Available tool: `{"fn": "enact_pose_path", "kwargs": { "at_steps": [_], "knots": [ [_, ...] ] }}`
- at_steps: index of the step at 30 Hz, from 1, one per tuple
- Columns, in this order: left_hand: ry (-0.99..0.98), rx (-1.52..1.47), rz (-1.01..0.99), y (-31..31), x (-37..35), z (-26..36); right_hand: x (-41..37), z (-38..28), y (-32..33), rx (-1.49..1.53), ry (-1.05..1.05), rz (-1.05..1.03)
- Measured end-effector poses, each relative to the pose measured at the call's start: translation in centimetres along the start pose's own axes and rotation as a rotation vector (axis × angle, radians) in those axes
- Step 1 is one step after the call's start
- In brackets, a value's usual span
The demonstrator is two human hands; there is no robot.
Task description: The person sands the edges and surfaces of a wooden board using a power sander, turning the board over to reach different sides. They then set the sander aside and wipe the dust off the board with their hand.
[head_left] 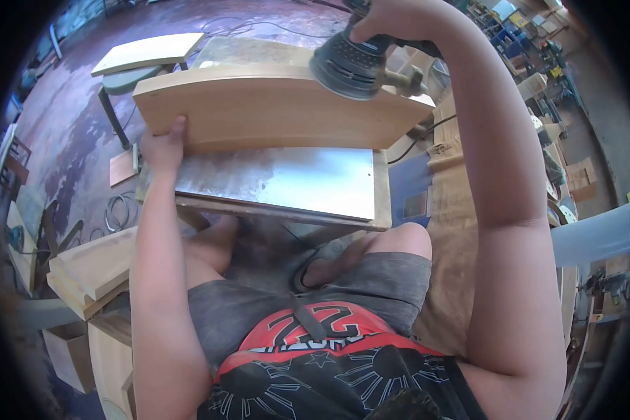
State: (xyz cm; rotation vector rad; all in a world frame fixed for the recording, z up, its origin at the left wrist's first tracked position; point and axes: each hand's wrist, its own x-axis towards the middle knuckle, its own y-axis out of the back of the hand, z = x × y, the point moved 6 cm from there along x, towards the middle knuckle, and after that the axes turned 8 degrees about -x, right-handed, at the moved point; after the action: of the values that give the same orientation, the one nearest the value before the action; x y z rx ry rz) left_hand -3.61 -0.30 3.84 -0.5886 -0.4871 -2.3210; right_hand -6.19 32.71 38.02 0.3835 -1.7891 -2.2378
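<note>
A thick wooden board (273,115) with a curved long edge stands on its side across the work table. My left hand (164,145) grips its left end, thumb pressed on the near face and the other fingers hidden. At the top of the view, my right hand (399,21) is wrapped around a dark orbital sander (350,66). The sander's round pad overlaps the board's upper edge, right of the middle. A stubby dust outlet sticks out from the sander's right side. In front of the board, a shiny pale panel (322,182) covers the table top.
Another pale curved board (150,52) rests on a stool at the far left. Wooden pieces (94,266) are stacked by my left arm, near a coiled cable (121,210) on the floor. Brown sheeting (451,231) lies to the right. My knees are close to the table's near edge.
</note>
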Motion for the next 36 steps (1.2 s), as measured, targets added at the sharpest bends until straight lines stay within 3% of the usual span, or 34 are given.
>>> {"fn": "enact_pose_path", "kwargs": {
  "at_steps": [1,3,5,8,13,17,19,21,24,27,30,33,35,36],
  "knots": [
    [-0.02,-0.005,-0.011,-0.1,0.0,0.0,-0.8,0.8,0.7,0.088,-0.082,-0.167],
    [-0.062,-0.025,-0.035,0.0,0.3,-0.6,-1.7,3.2,0.3,0.104,-0.149,-0.199],
    [-0.065,-0.045,-0.029,0.0,0.4,-1.1,-2.2,6.1,-1.5,-0.047,-0.107,0.065],
    [-0.092,-0.077,-0.049,-0.6,0.6,-1.3,-3.6,9.5,-2.3,-0.014,-0.185,0.137],
    [-0.155,-0.039,-0.098,-0.1,0.5,0.0,-2.8,18.3,-6.1,0.037,-0.154,0.146],
    [-0.123,-0.096,-0.111,-0.1,0.2,0.9,-4.6,24.3,-7.7,0.092,-0.267,0.121],
    [-0.134,-0.089,-0.107,0.1,0.1,1.0,-5.5,27.6,-9.4,0.223,-0.321,0.013],
    [-0.144,-0.092,-0.09,0.1,0.2,1.2,-7.7,28.4,-10.4,0.046,-0.348,0.088],
    [-0.108,0.007,-0.148,0.3,0.4,1.1,-9.8,28.3,-12.4,0.123,-0.412,-0.029],
    [0.15,0.249,-0.217,1.4,-0.2,4.7,-10.6,28.8,-14.4,0.173,-0.418,-0.003],
    [0.298,0.247,-0.147,4.1,-2.6,5.1,-11.2,26.3,-14.3,0.165,-0.407,0.039],
    [0.548,0.219,-0.384,7.7,-4.1,6.1,-11.4,24.8,-14.0,0.224,-0.43,0.045],
    [0.868,0.224,-0.521,10.6,-5.2,6.0,-10.1,25.2,-14.5,0.245,-0.361,0.114],
    [0.87,0.123,-0.478,11.4,-6.0,6.1,-9.7,25.1,-14.6,0.253,-0.36,0.095]
  ]
}}
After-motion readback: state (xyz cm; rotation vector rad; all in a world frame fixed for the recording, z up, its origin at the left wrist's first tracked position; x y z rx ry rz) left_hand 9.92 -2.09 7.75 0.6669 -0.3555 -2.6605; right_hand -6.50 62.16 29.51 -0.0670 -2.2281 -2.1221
